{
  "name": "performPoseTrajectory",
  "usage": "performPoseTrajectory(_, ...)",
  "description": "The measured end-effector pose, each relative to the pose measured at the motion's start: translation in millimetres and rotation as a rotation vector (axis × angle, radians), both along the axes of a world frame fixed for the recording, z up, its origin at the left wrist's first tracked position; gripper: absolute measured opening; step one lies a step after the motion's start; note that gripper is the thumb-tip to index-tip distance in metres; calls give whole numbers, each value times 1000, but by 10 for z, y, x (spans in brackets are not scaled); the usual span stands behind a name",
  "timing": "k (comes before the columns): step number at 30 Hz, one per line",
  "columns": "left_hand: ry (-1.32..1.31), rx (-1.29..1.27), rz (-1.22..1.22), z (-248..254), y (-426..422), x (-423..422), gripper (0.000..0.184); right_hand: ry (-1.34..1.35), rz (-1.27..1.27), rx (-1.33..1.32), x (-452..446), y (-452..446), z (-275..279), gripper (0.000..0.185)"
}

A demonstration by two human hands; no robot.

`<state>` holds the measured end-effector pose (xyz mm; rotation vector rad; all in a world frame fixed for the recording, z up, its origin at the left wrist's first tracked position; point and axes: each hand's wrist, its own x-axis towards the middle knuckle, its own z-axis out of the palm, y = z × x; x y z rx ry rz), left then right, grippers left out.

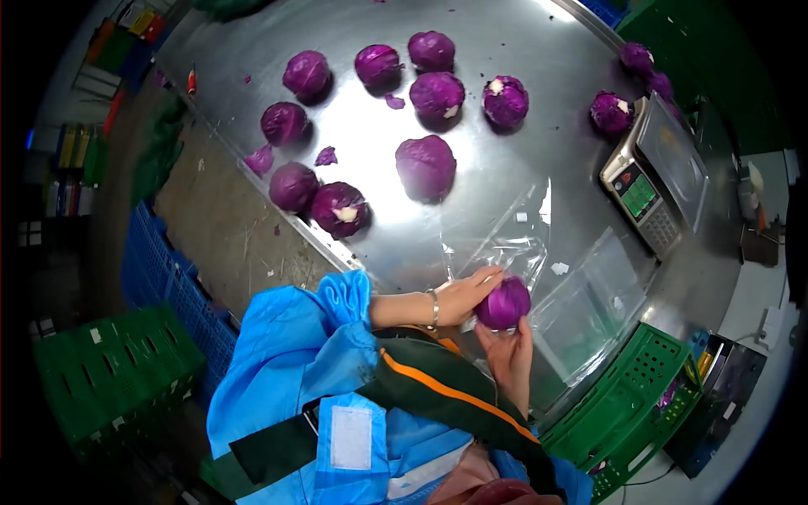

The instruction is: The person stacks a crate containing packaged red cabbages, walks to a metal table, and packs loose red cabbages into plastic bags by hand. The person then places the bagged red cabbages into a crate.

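Note:
A red cabbage (503, 303) is between my two hands at the near edge of the metal table. My left hand (465, 296), a bracelet at its wrist, presses its fingers against the cabbage's upper left side. From below, my right hand (508, 358) cups the same cabbage, fingers curved along its lower right. Crinkled clear plastic film (505, 240) lies just beyond the cabbage and against my left fingers; whether it wraps the cabbage I cannot tell. To the right lie flat clear plastic bags (581, 316).
Several red cabbages (426, 168) stand across the metal table (370, 261), with torn leaves among them. A digital scale (644, 198) is at the right, cabbages behind it. Green crates (627, 396) stand at lower right, and another green crate (118, 370) at lower left beside blue crates.

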<state>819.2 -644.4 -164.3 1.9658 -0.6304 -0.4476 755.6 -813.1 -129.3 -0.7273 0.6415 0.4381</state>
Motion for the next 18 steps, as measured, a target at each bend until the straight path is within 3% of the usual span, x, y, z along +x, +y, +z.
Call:
performPoseTrajectory(2, -21, -11, -2, 210, -19, 104, 70, -78, 84, -394, 27, 89, 107, 53)
performPoseTrajectory(5, -203, -163, 88, 325, 54, 82, 75, -561, 229, -918, 244, 239, 65, 53)
performPoseTrajectory(7, -319, -210, 130, 412, 149, 139, 75, -363, 103, -899, 669, 201, 438, 53)
performPoseTrajectory(9, -306, -76, 107, 445, 265, 182, 73, -788, 128, -976, 1145, 343, 837, 52)
performPoseTrajectory(11, -273, 98, 59, 264, 225, 158, 77, -1110, 625, -975, 1719, 969, 1182, 55)
performPoseTrajectory(12, -204, 100, 97, -21, 80, 134, 70, -1464, 777, -1199, 2094, 1319, 1125, 68)
performPoseTrajectory(13, -264, 84, 135, -31, 77, 102, 69, -1644, 854, -1337, 2475, 1657, 895, 75)
performPoseTrajectory(15, -413, 51, 220, -99, 177, 229, 66, -1745, 908, -1576, 3448, 2364, 155, 86)
performPoseTrajectory(16, -251, -15, 217, -18, 260, 286, 64, -1729, 954, -1796, 3831, 2694, -112, 90)
performPoseTrajectory(17, -72, -82, 209, 68, 312, 247, 63, -1562, 1166, -2011, 3891, 2958, -88, 93)
performPoseTrajectory(18, -93, -34, 169, -12, 260, 162, 60, -1660, 1150, -2017, 4070, 3098, -286, 93)
